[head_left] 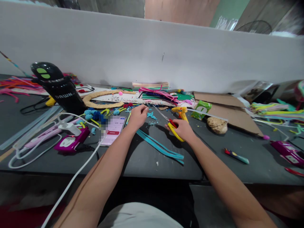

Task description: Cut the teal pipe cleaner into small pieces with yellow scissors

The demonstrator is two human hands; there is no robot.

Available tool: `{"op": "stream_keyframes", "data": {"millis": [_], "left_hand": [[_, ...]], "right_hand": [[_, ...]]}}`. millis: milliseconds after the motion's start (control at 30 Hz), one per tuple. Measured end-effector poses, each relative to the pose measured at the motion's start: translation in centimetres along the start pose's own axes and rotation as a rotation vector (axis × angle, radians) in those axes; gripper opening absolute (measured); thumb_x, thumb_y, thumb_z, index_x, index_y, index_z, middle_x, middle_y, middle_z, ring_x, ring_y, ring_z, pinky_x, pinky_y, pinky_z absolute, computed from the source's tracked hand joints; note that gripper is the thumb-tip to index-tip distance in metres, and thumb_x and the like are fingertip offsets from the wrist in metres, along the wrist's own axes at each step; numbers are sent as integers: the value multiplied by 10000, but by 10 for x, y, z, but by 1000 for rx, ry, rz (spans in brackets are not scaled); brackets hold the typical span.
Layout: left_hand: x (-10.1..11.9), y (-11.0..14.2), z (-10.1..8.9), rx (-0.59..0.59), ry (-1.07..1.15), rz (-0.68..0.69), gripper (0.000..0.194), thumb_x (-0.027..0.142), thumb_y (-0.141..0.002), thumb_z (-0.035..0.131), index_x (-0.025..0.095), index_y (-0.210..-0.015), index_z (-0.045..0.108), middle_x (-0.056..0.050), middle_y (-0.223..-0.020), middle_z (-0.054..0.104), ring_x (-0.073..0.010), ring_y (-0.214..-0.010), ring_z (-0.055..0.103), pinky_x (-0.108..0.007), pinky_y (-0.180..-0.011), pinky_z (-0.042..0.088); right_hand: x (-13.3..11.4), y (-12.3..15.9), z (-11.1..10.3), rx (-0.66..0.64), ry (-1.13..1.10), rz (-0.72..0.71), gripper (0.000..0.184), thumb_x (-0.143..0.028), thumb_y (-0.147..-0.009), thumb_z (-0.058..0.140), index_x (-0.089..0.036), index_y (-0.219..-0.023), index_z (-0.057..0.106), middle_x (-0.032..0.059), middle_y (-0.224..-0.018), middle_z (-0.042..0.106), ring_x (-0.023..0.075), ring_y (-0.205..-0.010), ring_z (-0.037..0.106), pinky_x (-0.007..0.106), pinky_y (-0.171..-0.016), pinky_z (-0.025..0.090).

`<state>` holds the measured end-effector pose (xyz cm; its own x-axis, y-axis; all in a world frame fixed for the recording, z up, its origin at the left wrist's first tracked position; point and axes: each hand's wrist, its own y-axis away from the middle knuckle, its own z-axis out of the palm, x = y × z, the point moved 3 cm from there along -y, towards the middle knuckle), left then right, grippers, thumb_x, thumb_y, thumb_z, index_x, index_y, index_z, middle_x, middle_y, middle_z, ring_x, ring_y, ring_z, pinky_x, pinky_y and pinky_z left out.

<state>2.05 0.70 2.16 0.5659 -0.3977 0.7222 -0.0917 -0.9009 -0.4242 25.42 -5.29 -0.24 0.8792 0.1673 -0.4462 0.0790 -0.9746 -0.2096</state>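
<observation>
My right hand (181,129) is closed round the yellow handles of a pair of scissors (171,125), whose blades point up and left over the dark table (147,158). My left hand (138,116) is pinched shut just left of the blade tips; what it pinches is too small to make out. Teal pipe cleaners (159,146) lie on the table from under my left hand toward the front edge. Small teal scraps (151,116) lie between the two hands.
A phone (114,129) on a white cable lies left of my left hand, beside a purple device (71,141) and a black bottle (59,87). A yellow glue gun (180,111), green box (201,109), cardboard (228,110) and piles of coloured pipe cleaners line the back wall.
</observation>
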Motion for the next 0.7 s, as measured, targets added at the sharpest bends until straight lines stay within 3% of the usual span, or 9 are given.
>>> {"op": "stream_keyframes", "data": {"millis": [700], "left_hand": [[5,1,1,-32,-45,-2,346,378,-913,389,188,-627,435,13,-585,454,-126,-595,415,-277,-586,279]], "right_hand": [[1,-1,5,-30,26,-50,408,-583,-770,593,-194,-647,583,20,-638,616,137,-593,491,257,-537,276]]}}
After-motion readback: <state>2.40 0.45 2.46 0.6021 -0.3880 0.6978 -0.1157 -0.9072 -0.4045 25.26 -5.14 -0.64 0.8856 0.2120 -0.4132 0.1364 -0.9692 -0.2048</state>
